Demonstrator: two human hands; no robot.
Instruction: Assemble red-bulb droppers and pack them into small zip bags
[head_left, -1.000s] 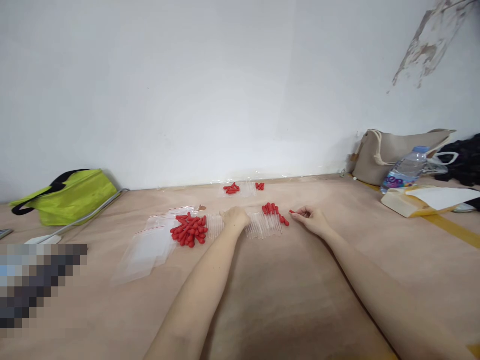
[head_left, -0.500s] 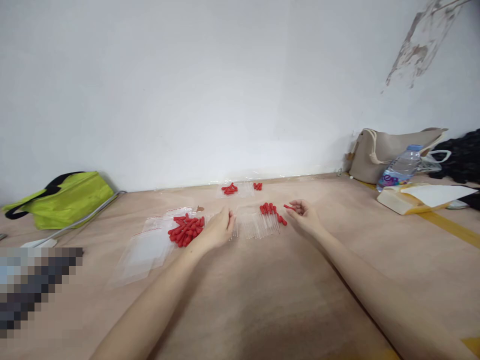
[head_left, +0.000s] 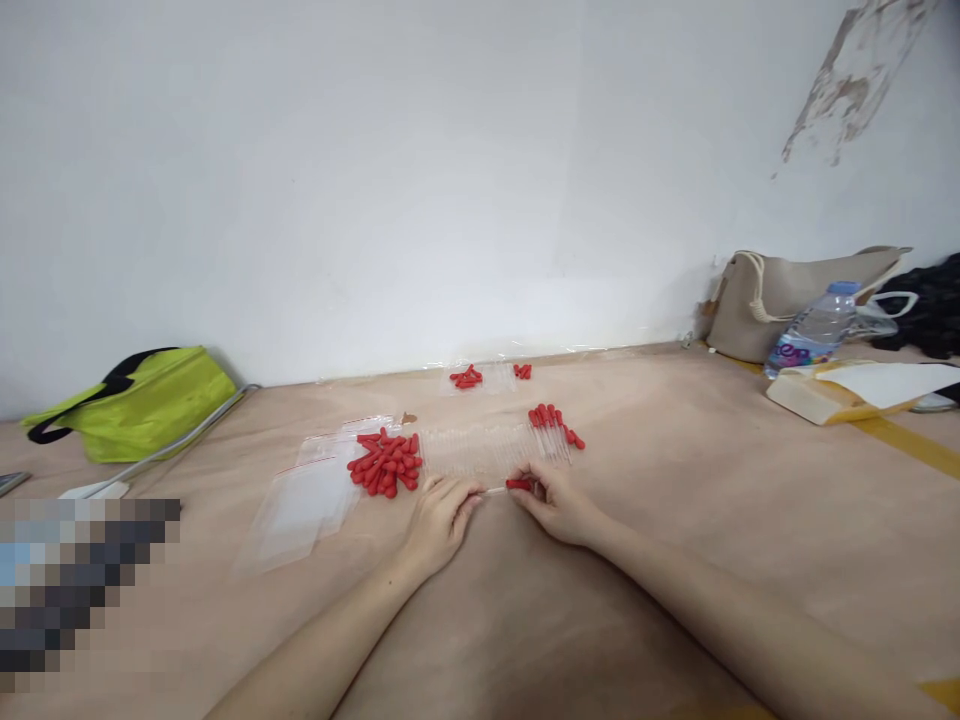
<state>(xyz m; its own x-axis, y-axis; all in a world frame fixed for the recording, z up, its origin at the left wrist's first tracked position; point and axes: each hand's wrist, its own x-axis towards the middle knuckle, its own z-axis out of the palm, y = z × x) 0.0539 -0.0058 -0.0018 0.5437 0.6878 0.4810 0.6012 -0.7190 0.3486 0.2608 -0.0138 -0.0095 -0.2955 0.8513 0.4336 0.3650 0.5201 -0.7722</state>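
Brought closer together over the past half second, my left grip (head_left: 441, 518) pinches a clear tube (head_left: 495, 490) and my right grip (head_left: 529, 487) a red bulb (head_left: 517, 484). The tube bridges the gap between them, its right end at the bulb, just nearer me than the tube row (head_left: 472, 450) on the tabletop (head_left: 675, 440).

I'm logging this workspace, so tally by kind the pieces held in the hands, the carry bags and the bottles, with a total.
Red bulb in the right hand: 1
Clear tube in the left hand: 1
Carry bags, green bag and beige bag: 2
Water bottle: 1
Total: 5
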